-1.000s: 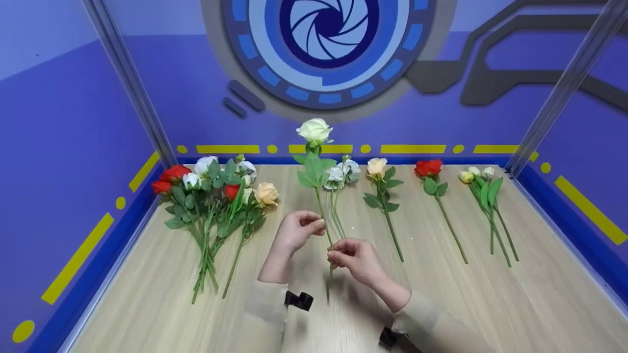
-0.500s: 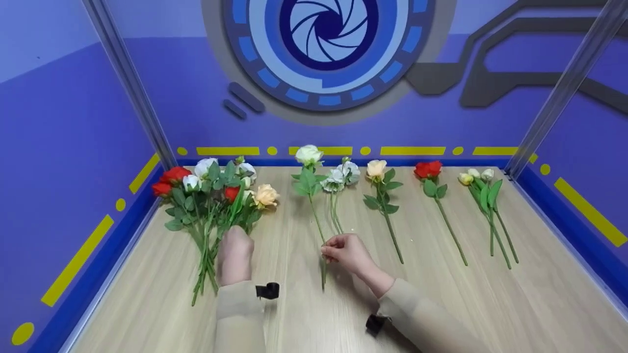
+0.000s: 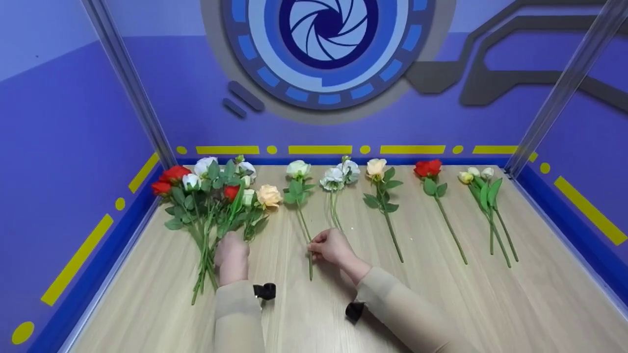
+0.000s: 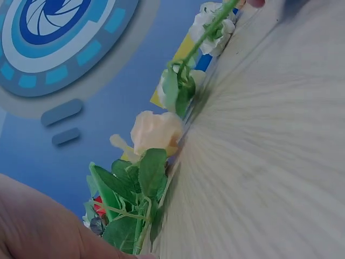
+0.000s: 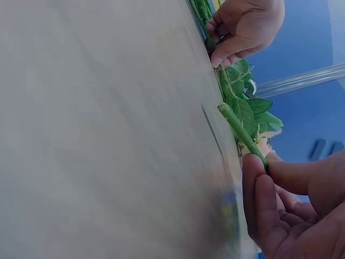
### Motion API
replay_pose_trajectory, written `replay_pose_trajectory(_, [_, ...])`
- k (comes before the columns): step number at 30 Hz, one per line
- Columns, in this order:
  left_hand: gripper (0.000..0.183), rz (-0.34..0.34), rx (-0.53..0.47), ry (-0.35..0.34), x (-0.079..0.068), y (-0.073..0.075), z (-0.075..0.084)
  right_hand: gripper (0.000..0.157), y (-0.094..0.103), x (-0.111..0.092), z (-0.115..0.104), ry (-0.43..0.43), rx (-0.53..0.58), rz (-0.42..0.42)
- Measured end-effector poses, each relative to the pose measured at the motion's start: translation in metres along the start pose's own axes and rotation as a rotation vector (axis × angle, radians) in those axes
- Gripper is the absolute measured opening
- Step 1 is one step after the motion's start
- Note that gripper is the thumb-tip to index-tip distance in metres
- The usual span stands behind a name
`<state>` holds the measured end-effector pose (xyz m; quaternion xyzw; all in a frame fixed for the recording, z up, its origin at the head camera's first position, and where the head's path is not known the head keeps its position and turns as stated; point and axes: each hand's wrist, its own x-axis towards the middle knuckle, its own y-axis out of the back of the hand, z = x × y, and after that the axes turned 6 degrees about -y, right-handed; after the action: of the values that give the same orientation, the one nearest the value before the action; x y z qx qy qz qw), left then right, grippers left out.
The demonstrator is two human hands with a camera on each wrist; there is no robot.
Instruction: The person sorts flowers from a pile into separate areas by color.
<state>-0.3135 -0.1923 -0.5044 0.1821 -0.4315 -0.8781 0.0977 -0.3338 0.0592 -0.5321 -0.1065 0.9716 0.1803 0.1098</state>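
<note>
My right hand [image 3: 333, 246] pinches the green stem of a white rose [image 3: 298, 169] between thumb and fingers. The right wrist view shows the cut end of that stem [image 5: 240, 129] poking out past the fingertips, just above the table. On the left, my left hand [image 3: 232, 252] grips the stem of a peach rose [image 3: 269, 196] low over the table; the right wrist view shows its thumb and fingers closed there. Beside that hand lies a bunch of red and white flowers [image 3: 206, 169] with crossed stems. The peach rose's lower stem is hidden by the left hand in the head view.
To the right of the white rose lie white flowers [image 3: 332, 179], a second peach rose [image 3: 377, 169], a red rose [image 3: 428, 168] and some pale tulips [image 3: 487, 173], in a row. Blue-purple panels [image 3: 98, 147] wall the wooden table [image 3: 392, 294] at back and sides.
The left hand has left the white rose's stem and gone left to the peach rose, which has shifted slightly right. The right hand has lowered the white rose leftward toward the table.
</note>
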Motion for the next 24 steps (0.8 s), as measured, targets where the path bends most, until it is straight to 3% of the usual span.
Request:
replay_pose_trajectory(4, [0.012, -0.038, -0.015, -0.037, -0.001, 0.004, 0.0, 0.007, -0.005, 0.004, -0.002, -0.015, 0.01, -0.012])
replay_pose_trajectory(10, [0.031, -0.06, -0.135, -0.099, 0.001, 0.009, 0.004, 0.009, -0.009, 0.007, -0.001, -0.021, -0.004, -0.042])
replay_pose_trajectory(14, [0.028, -0.062, -0.237, -0.12, 0.002, 0.01, 0.006, 0.012, -0.009, 0.007, -0.001, -0.038, 0.009, -0.063])
replay_pose_trajectory(19, [0.015, -0.034, -0.282, -0.122, 0.002, 0.01, 0.012, 0.018, -0.009, 0.007, -0.001, -0.058, 0.024, -0.069])
replay_pose_trajectory(24, [0.03, -0.016, -0.349, -0.138, -0.001, 0.01, 0.019, 0.019, -0.009, 0.006, 0.001, -0.055, 0.047, -0.078])
